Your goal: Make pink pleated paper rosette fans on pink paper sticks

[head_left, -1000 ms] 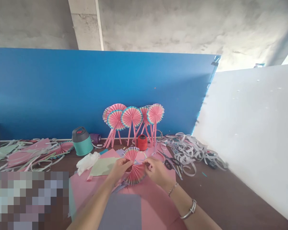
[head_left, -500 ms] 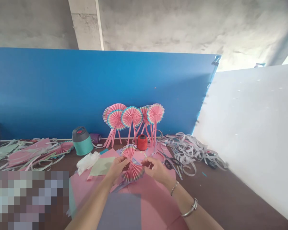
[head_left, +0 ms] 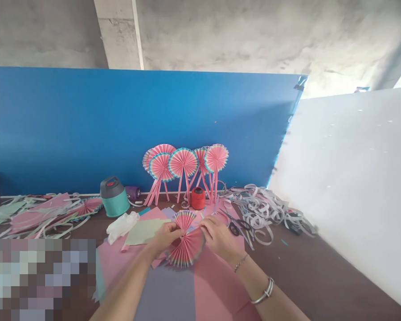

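Observation:
A pleated pink paper fan (head_left: pixel 185 249) with a pale, striped edge is held over the paper sheets, spread wide at the bottom and narrower at the top. My left hand (head_left: pixel 165 236) pinches it near its centre from the left. At the fan's right side, my right hand (head_left: pixel 215 234) has its fingers closed on the upper edge of the lower pleats. Beneath lie a grey-purple sheet (head_left: pixel 169 294) and a pink sheet (head_left: pixel 217 285). A pale green sheet (head_left: pixel 143 232) rests left of the fan.
Finished round fans (head_left: pixel 183 163) lean on the blue panel (head_left: pixel 87 125). Before them stands a red spool (head_left: pixel 198 199). Scissors (head_left: pixel 239 225) and heaped white strips (head_left: pixel 267 209) lie right; a teal container (head_left: pixel 115 198) and crumpled white plastic (head_left: pixel 122 226) are left.
The lower pleats have spread wider, up toward the right. The fan's top has dropped slightly. My right hand has closed on the fan's edge, and my left hand has shifted slightly toward the centre.

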A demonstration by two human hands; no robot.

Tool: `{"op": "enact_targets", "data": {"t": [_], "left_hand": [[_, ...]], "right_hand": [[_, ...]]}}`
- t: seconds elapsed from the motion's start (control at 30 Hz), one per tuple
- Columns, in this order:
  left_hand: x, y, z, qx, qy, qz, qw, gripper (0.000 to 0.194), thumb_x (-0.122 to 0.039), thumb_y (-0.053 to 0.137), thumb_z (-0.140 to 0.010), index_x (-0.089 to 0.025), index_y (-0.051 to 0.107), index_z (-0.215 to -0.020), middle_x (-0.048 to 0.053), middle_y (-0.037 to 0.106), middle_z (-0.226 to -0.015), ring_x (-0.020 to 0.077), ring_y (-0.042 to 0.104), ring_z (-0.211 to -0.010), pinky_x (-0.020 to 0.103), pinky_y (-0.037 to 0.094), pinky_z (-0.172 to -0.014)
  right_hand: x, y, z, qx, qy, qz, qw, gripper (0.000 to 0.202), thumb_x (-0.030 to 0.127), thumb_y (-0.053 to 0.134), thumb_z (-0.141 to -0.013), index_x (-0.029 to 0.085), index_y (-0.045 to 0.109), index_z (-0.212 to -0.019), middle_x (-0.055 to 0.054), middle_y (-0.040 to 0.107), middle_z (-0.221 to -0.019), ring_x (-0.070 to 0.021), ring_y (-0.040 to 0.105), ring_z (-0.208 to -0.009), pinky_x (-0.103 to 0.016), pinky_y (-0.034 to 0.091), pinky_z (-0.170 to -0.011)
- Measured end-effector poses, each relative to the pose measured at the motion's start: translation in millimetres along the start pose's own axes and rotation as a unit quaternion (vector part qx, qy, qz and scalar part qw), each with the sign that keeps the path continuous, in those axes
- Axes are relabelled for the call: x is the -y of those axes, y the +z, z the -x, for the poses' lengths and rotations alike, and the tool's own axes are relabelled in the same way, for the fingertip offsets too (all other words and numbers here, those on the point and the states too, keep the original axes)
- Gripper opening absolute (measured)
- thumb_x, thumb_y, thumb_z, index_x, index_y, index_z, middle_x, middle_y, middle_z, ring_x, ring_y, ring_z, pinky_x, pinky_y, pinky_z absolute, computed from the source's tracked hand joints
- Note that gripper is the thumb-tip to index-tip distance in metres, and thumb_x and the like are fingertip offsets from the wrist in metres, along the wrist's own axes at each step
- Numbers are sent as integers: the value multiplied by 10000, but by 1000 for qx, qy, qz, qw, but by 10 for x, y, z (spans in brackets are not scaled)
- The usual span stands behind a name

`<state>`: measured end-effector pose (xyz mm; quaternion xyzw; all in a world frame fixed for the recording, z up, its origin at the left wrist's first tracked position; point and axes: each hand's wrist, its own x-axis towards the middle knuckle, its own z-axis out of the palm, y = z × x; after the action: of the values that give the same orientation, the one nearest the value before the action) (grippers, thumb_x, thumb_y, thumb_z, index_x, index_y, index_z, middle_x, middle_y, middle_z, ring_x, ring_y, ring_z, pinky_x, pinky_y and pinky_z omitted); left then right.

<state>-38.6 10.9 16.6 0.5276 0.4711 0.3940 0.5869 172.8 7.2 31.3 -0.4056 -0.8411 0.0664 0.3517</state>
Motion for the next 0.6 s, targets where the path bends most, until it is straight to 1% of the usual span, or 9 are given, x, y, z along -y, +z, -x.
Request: {"op": "enact_targets", "data": {"t": [0.13, 0.23, 0.37, 0.5, 0.6], "left_hand": [[-49, -17, 46, 31, -9, -4, 999, 255, -406, 698, -623, -161, 636, -655, -4, 614, -564, 151, 577, -555, 243, 390, -555], [-73, -34, 62, 49, -19, -9, 999, 241, -391, 696, -627, -159, 638, -660, 2, 620, -575, 154, 580, -571, 247, 391, -569], [-76, -62, 60, 68, -29, -18, 997, 218, -354, 686, -637, -145, 641, -676, -1, 623, -598, 126, 542, -542, 243, 372, -565], [-65, -86, 52, 74, -31, -28, 996, 194, -324, 680, -634, -140, 628, -662, -27, 589, -570, 94, 483, -500, 229, 334, -540], [-58, -96, 48, 79, -31, -32, 996, 194, -317, 673, -637, -133, 638, -686, -19, 596, -585, 101, 496, -516, 234, 343, -551]], "right_hand": [[21, -17, -3, -7, -38, -6, 999, 240, 140, 393, -911, 202, 602, -1010, -77, 643, -945, -211, 584, -892, -336, 458, -771], [38, -27, -6, -8, -47, 7, 999, 233, 157, 398, -921, 201, 590, -1045, -79, 646, -936, -214, 587, -878, -342, 464, -769], [46, -25, -8, -15, -52, 20, 998, 189, 167, 415, -922, 188, 584, -1006, -73, 650, -898, -208, 599, -836, -335, 476, -731], [47, -20, -8, -26, -63, 20, 997, 157, 150, 435, -910, 192, 583, -941, -61, 646, -863, -194, 606, -800, -321, 485, -701], [54, -22, -11, -23, -62, 23, 998, 156, 137, 446, -900, 197, 582, -947, -57, 644, -854, -193, 609, -803, -319, 489, -698]]}}
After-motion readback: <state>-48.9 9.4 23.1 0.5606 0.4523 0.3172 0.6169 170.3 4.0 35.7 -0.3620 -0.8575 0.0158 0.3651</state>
